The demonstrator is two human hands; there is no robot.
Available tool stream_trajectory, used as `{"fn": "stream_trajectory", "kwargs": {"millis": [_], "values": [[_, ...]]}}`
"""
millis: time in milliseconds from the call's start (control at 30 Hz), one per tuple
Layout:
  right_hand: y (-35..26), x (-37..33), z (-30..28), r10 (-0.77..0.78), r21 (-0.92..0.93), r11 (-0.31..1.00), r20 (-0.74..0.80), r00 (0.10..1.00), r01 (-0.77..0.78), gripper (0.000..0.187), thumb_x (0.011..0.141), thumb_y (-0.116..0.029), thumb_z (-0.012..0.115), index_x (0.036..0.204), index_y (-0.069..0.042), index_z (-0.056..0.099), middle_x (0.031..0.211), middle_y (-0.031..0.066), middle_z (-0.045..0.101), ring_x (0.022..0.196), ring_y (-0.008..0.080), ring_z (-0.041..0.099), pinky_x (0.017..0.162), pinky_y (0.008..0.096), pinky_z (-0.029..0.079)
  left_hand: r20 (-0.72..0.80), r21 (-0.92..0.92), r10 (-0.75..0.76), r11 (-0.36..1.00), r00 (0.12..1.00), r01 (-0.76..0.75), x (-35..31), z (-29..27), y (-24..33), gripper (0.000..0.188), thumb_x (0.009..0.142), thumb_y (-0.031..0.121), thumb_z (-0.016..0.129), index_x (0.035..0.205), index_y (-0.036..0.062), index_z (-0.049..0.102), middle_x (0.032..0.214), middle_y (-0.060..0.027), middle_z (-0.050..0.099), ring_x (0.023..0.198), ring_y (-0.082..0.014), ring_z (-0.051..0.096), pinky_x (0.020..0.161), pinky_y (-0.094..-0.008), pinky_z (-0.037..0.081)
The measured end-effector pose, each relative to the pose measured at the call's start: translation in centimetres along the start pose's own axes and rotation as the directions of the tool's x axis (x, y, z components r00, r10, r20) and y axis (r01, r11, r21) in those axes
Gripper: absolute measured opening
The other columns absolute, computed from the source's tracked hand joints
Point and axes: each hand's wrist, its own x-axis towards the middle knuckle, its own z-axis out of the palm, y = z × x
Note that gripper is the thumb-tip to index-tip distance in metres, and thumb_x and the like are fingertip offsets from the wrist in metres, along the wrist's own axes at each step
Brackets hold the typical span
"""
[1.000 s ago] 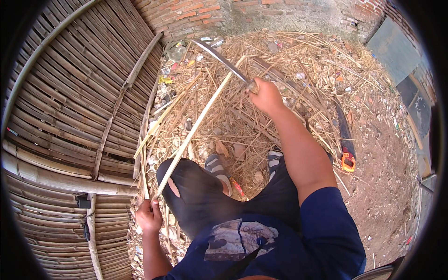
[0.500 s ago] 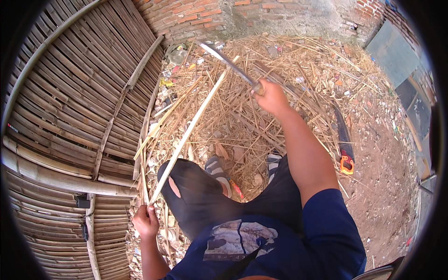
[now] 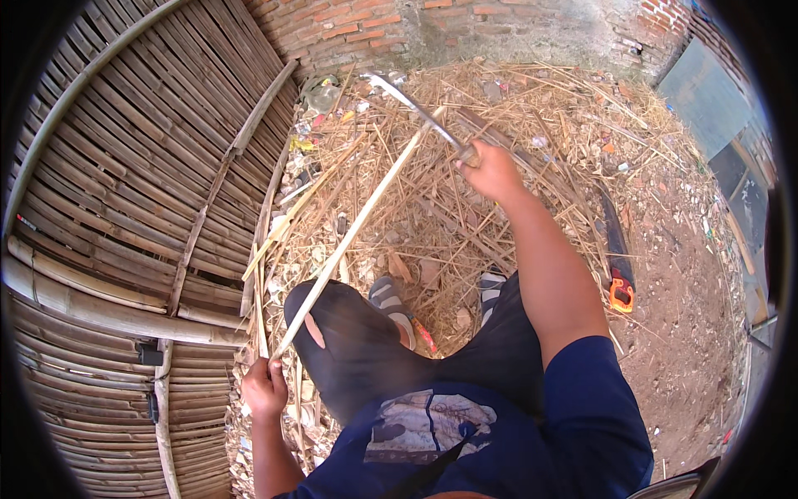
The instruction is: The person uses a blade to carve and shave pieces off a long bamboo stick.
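Bamboo strip [image 3: 353, 237]: long, pale, running diagonally from near my left knee [image 3: 332, 320] up and away across the litter. Left hand [image 3: 264, 387] is clamped on its near end, just left of the knee. Far end meets the blade [image 3: 411, 108] up near the brick wall [image 3: 416, 25].

Right hand [image 3: 490, 170] is wrapped tight around the blade's handle, arm stretched well forward of the knee. Blade looks long and slightly curved, edge against the strip's far tip; exact contact is hard to tell.

Hands are well apart, one at each end of the strip.

Left of the knee: woven bamboo panel [image 3: 125, 183] with thick poles laid across it. Ahead of the knee: ground covered in bamboo shavings [image 3: 532, 108] and offcuts. Right of the knee, past my arm: a saw with an orange handle [image 3: 619, 291] lying on bare dirt. Striped sandals [image 3: 391, 299] just beyond the knee.
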Motion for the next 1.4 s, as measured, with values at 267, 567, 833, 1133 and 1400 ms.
{"fn": "stream_trajectory", "kwargs": {"millis": [267,567,833,1133,1400], "values": [[-3.3,-1.8,3.8,-0.41,-0.198,0.87,0.219,0.885,0.452,0.021,0.089,-0.016,0.072,0.108,-0.007,0.068,0.083,0.0107,0.072,0.071,0.0234,0.07,0.066,0.0417,0.057,0.001,0.033,0.001,0.999,1.0,-0.002,2.6,0.1,1.5,0.04,0.102,0.029,0.059,0.072,0.0043,0.052,0.061,-0.0178,0.053,0.056,-0.0422,0.055,0.053,-0.05,0.042],[-2.3,-0.8,2.1,-0.093,-0.046,0.994,0.144,0.985,0.1,0.021,0.088,-0.017,0.07,0.107,-0.009,0.067,0.082,0.0114,0.071,0.076,0.0305,0.072,0.067,0.0425,0.058,-0.019,0.084,-0.057,0.995,0.998,0.058,1.4,0.3,0.7,0.034,0.098,0.031,0.063,0.079,0.0044,0.057,0.07,-0.019,0.06,0.062,-0.0427,0.059,0.056,-0.0514,0.045],[1.1,0.6,2.7,-0.002,-0.08,0.997,0.055,0.998,0.007,0.026,0.087,-0.019,0.076,0.105,-0.007,0.062,0.082,0.0105,0.069,0.073,0.0211,0.07,0.064,0.0388,0.057,-0.022,0.13,-0.028,0.991,0.999,0.03,1.6,-0.6,0.5,0.034,0.098,0.032,0.064,0.08,0.0049,0.058,0.068,-0.0176,0.061,0.06,-0.0421,0.06,0.054,-0.0511,0.045],[-4.7,-2.6,4.1,0.023,0.742,0.561,0.43,0.902,-0.368,0.021,0.094,-0.016,0.073,0.103,-0.007,0.055,0.086,0.0036,0.065,0.06,0.0064,0.05,0.057,0.0228,0.047,-0.025,0.202,0.049,0.979,0.998,-0.043,8.5,-0.7,4.7,0.039,0.098,0.038,0.064,0.076,0.0078,0.055,0.068,-0.0154,0.062,0.061,-0.0416,0.062,0.055,-0.0509,0.048],[-4.8,-2.6,4.3,-0.101,0.901,0.211,0.406,0.908,-0.379,0.016,0.095,-0.012,0.069,0.104,-0.01,0.056,0.131,0.0162,0.065,0.064,0.007,0.051,0.061,0.0252,0.048,0.016,0.243,0.188,0.952,0.982,-0.186,13.9,-2.3,9.8,0.042,0.096,0.046,0.065,0.077,0.0089,0.057,0.069,-0.0107,0.063,0.062,-0.0372,0.065,0.055,-0.0474,0.05]]}}
